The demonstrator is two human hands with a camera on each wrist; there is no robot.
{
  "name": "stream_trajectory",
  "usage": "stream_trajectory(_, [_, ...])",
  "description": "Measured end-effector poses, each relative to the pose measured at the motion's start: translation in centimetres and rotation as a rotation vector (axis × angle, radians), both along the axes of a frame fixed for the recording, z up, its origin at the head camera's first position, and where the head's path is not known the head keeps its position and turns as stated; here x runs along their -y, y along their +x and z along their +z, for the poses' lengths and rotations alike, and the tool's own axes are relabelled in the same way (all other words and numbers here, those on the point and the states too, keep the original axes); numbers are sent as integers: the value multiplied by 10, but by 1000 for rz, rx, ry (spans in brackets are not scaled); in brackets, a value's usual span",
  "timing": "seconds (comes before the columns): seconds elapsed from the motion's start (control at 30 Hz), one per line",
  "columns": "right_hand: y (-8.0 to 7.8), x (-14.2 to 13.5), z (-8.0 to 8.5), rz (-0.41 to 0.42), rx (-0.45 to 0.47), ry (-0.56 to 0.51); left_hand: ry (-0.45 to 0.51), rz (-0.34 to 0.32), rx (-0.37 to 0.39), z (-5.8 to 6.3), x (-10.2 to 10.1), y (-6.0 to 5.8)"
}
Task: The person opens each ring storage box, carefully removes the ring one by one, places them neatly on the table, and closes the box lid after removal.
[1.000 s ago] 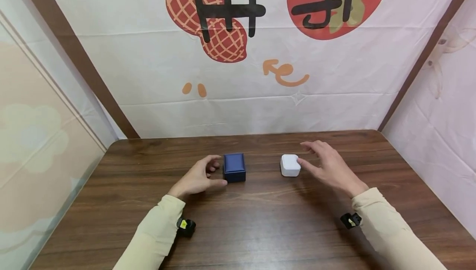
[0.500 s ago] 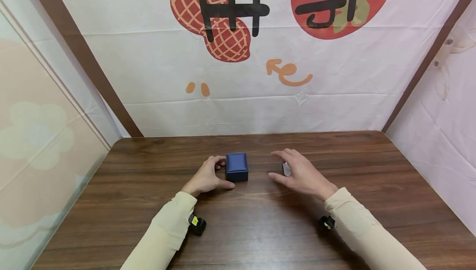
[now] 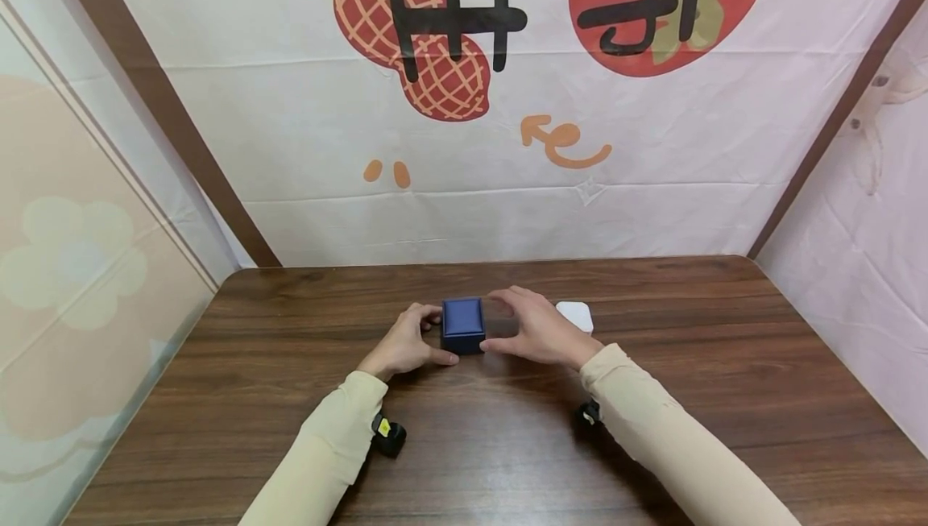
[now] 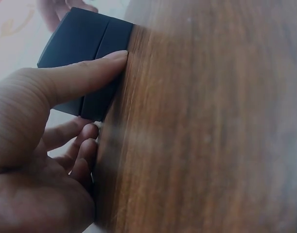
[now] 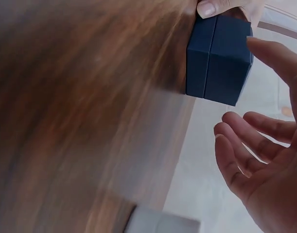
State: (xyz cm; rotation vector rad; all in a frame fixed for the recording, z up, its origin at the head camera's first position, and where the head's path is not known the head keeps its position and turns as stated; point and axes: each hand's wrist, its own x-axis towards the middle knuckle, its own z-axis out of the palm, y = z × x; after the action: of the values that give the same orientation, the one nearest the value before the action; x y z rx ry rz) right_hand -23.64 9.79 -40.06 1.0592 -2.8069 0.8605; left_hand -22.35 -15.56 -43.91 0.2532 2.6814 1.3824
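Note:
A small dark blue hinged-looking box [image 3: 462, 320], like a jewellery box, stands with its lid closed on the wooden table. My left hand [image 3: 406, 341] holds its left end; the thumb [image 4: 97, 73] lies across the front face and the other fingers curl at the left side. From the right, my right hand [image 3: 540, 331] reaches around the box with fingers spread and bent. Its thumb is by the box's upper edge in the right wrist view, and the other fingers are apart from it. Behind the right hand sits a small white box [image 3: 576, 315], partly hidden.
The brown wooden table [image 3: 507, 445] has its far edge against a white printed cloth backdrop [image 3: 449, 228]. Cloth panels also stand at the left and right sides. A black camera [image 3: 389, 435] is strapped beneath the left wrist.
My right hand has moved left, from the white box past it to the blue box, uncovering the white box again. The left hand has edged its thumb across the blue box's front.

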Motion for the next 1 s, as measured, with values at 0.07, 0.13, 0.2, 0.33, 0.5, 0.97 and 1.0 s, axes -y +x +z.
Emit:
stream_trajectory(0.07, [-3, 5, -1, 3, 18, 4, 5, 0, 4, 0, 0, 0])
stream_trajectory(0.13, [-6, 9, -2, 8, 34, 4, -1, -7, -4, 0, 0, 0])
stream_trajectory(0.2, [-8, 13, -3, 8, 43, 13, 0, -4, 1, 0, -1, 1])
stream_trajectory(0.33, [-11, 18, -7, 7, 50, 21, -15, -3, 7, -1, -1, 2])
stream_trajectory(0.5, [-14, 19, -11, -6, 107, -18, -19, -5, 4, 0, -1, 3])
stream_trajectory(0.97, [-20, 23, -8, -15, 253, -73, -16, 6, -6, 1, -2, 3])
stream_trajectory(1.0, [-21, 23, -7, -17, 257, -70, -17, 7, -5, 1, -2, 3])
